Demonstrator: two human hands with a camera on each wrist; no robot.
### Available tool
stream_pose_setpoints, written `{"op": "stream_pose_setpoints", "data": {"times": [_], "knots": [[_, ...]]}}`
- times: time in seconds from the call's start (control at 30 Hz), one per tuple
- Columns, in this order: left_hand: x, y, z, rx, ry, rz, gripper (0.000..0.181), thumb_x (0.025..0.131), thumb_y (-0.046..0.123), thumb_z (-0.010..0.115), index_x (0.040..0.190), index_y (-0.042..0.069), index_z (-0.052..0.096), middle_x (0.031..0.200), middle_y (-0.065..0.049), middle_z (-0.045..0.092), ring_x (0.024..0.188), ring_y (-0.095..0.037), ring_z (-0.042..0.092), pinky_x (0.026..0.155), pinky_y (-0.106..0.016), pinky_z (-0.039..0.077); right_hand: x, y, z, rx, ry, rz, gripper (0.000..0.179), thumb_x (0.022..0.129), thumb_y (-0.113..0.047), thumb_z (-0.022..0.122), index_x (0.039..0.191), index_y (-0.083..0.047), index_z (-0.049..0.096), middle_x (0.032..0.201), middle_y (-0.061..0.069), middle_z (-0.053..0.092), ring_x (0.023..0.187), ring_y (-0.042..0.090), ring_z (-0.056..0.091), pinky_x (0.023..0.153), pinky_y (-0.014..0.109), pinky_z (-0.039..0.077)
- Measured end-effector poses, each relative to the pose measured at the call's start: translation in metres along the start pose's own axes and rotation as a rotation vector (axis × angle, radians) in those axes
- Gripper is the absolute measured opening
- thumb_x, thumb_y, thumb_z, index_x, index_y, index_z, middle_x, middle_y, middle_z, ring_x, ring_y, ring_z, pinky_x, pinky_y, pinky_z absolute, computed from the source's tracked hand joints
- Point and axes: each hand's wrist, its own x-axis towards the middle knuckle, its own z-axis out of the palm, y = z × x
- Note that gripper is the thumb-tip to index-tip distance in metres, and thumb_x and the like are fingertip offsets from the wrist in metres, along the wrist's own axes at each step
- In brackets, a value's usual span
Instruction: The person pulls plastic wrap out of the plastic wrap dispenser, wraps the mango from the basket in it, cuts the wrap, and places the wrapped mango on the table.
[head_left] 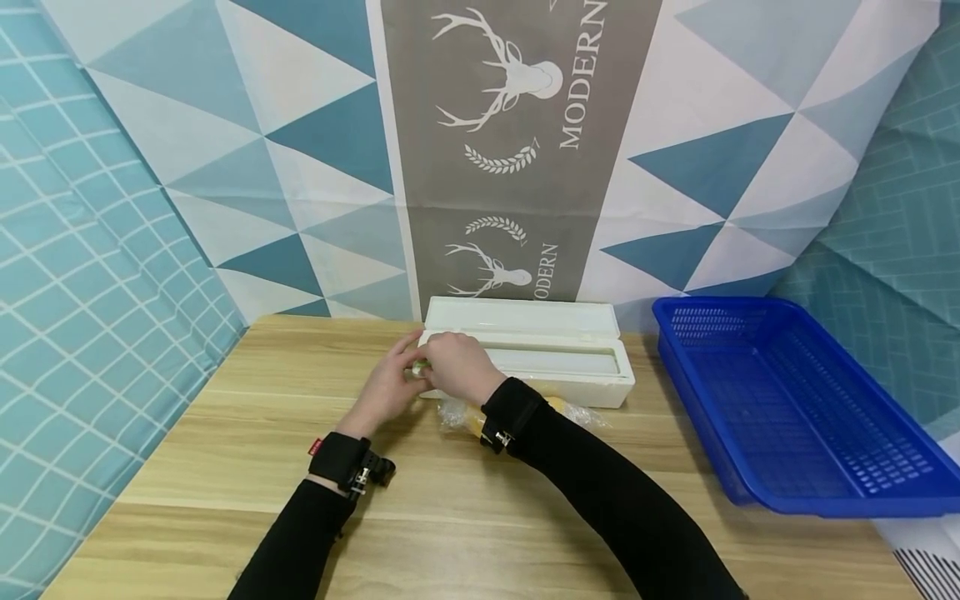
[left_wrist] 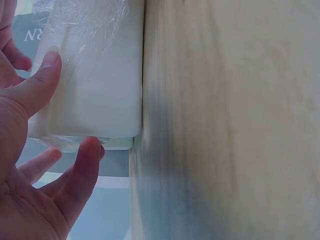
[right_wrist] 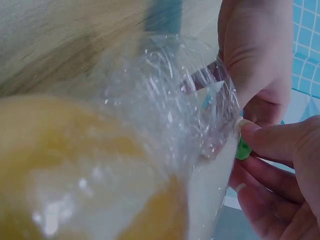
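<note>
A long white cling film box (head_left: 596, 390) stands at the back of the table with its lid (head_left: 525, 317) raised. A roll of film (head_left: 555, 361) lies inside. My left hand (head_left: 390, 385) holds the box's left end, its thumb (left_wrist: 42, 82) on the front face and other fingers around the end. At that same corner my right hand (head_left: 459, 364) pinches a small green piece (right_wrist: 243, 150) between thumb and fingers. In front of the box lies a yellow item (right_wrist: 55, 150) wrapped in clear film (right_wrist: 170, 100), partly hidden by the right wrist.
A blue plastic basket (head_left: 738, 492) stands at the right side of the wood-grain table (head_left: 420, 525). A patterned cloth backdrop (head_left: 322, 167) rises just behind the box. Blue tile-patterned covering (head_left: 90, 292) borders the left edge.
</note>
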Motion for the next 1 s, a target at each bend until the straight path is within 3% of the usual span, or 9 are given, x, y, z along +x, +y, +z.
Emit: {"op": "stream_pose_setpoints", "data": {"times": [0.3,0.47,0.7,0.9,1.0], "knots": [[-0.001,0.001,0.000,0.008,0.016,-0.002,0.048,0.075,0.023,0.074,0.120,0.015,0.060,0.148,-0.005,0.030,0.120,-0.029,0.045,0.093,-0.041,0.038,0.001,-0.003,0.011,0.014,0.095,-0.006,0.015,0.083,-0.033,0.066,0.093,-0.022,0.069,0.077,-0.009,0.061,0.070,0.008,0.056,0.063,0.027,0.046],[-0.001,0.002,0.000,-0.002,0.020,-0.023,0.048,0.075,0.025,0.074,0.120,0.014,0.060,0.148,-0.005,0.031,0.119,-0.027,0.045,0.093,-0.040,0.038,0.001,-0.004,0.012,0.015,0.124,-0.018,0.011,0.082,-0.029,0.067,0.092,-0.024,0.070,0.073,-0.009,0.057,0.068,0.010,0.055,0.063,0.027,0.045],[-0.001,0.002,-0.001,-0.015,0.026,-0.003,0.039,0.075,0.024,0.074,0.112,0.017,0.064,0.147,-0.006,0.032,0.118,-0.029,0.047,0.093,-0.042,0.039,0.002,-0.004,0.009,-0.002,0.118,-0.065,0.005,0.081,-0.022,0.068,0.085,-0.023,0.071,0.071,-0.008,0.051,0.066,0.009,0.051,0.063,0.026,0.044],[0.000,0.000,0.000,-0.008,0.041,0.006,0.040,0.074,0.027,0.075,0.111,0.018,0.066,0.146,-0.006,0.035,0.117,-0.026,0.048,0.096,-0.039,0.036,0.004,-0.006,0.006,0.003,0.084,-0.030,0.008,0.084,-0.025,0.066,0.086,-0.023,0.072,0.078,-0.006,0.061,0.074,0.010,0.057,0.068,0.027,0.048],[0.001,-0.001,0.001,-0.006,0.041,0.003,0.030,0.074,0.025,0.075,0.102,0.017,0.068,0.145,-0.007,0.036,0.116,-0.026,0.048,0.096,-0.038,0.036,0.005,-0.008,0.006,-0.009,0.069,0.001,0.008,0.084,-0.023,0.065,0.086,-0.021,0.072,0.078,-0.006,0.061,0.074,0.010,0.058,0.068,0.027,0.048]]}}
